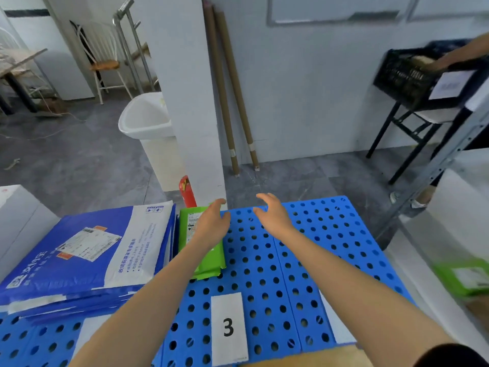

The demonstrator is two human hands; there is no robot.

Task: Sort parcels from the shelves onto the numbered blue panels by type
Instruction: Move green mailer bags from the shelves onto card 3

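Fingers (219,202) loose, empty | left hand (211,226) partly hides green parcel (209,268) label (192,219)

Place: parcel sorting room
Evidence, lower frame: numbered blue panel (291,274), stacked courier mailers (79,260)
Evidence, right edge: metal shelving (447,152)

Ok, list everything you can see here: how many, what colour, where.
panel: one, blue, front centre, numbered 3
mailers: one stack, blue and white, left of the panel
green parcels: small stack, count unclear, panel's left edge
fire extinguisher: one, red, behind the green parcels
bin: one, white, left of the pillar
tubes: two, brown, leaning on the back wall
chair: one, white with orange seat, far left
crate: one, black, top right
blurred parcel: one, green, right edge
left hand: one, open, over the green parcels, contact unclear
right hand: one, open, above the panel
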